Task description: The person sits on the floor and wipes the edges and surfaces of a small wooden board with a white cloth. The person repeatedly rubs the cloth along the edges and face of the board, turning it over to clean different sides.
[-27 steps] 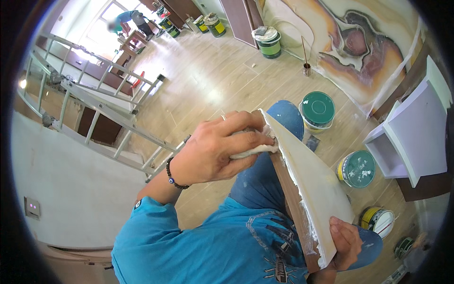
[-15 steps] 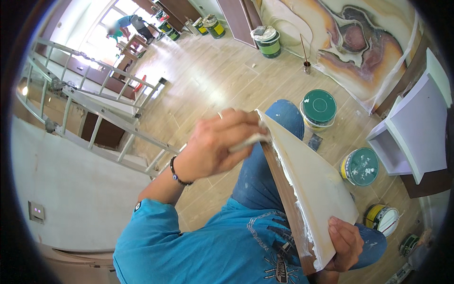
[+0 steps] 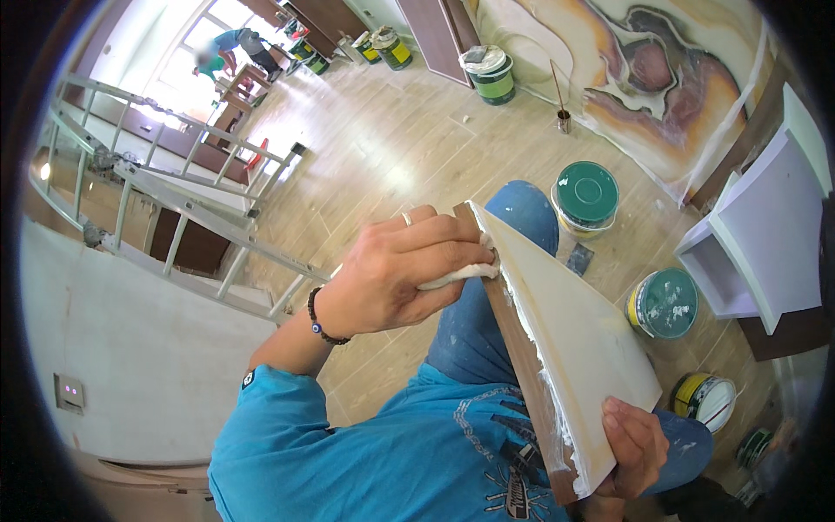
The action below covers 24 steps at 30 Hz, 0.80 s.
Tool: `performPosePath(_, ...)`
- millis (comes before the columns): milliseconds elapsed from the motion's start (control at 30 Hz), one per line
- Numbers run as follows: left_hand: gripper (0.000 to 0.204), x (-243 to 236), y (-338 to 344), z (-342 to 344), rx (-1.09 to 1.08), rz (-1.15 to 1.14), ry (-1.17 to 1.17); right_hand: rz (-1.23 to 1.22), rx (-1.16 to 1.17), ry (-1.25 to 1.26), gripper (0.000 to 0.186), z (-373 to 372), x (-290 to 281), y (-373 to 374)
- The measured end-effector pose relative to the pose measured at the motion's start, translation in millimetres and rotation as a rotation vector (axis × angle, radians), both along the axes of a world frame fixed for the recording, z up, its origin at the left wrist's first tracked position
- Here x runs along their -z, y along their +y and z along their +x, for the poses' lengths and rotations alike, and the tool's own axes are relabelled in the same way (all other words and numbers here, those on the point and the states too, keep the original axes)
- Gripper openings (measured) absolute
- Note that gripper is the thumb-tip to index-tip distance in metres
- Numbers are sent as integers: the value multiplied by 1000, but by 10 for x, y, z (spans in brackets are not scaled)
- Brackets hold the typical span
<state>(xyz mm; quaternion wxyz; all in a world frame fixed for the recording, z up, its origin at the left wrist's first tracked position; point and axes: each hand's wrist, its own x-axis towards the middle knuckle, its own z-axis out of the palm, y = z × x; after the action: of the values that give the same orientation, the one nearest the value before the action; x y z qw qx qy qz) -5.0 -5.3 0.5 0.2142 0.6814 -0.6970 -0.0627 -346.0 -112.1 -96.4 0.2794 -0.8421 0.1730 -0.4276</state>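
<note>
A tapered cream panel (image 3: 570, 331) with a brown wooden strip (image 3: 522, 348) along its left edge rests over my jeans-clad legs, with uneven white paste along the seam. My left hand (image 3: 417, 270) is closed on a folded white cloth (image 3: 457, 277), its fingertips pressed to the pasted edge near the panel's upper end. My right hand (image 3: 633, 439) grips the lower right part of the panel, fingers curled over its face.
Green-lidded buckets (image 3: 586, 193), an open can (image 3: 700, 400) and a white curved piece (image 3: 757, 235) stand at right. An aluminium ladder (image 3: 178, 235) lies left. Behind are a marbled sheet (image 3: 652, 70), more buckets (image 3: 491, 78) and a bent-over co-worker (image 3: 235, 43).
My left hand was blurred in motion half a second ago and is now slightly lower on the seam, cloth still held. My right hand keeps its grip; the view has shifted slightly.
</note>
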Motion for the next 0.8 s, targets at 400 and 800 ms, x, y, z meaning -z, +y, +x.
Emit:
performPosePath(400,38,104,-39,170,-43,-35,-77,5,-6,5,30,-17,10,6)
performPosePath(800,37,156,-59,208,-35,-63,-74,29,-29,24,28,-39,-5,11)
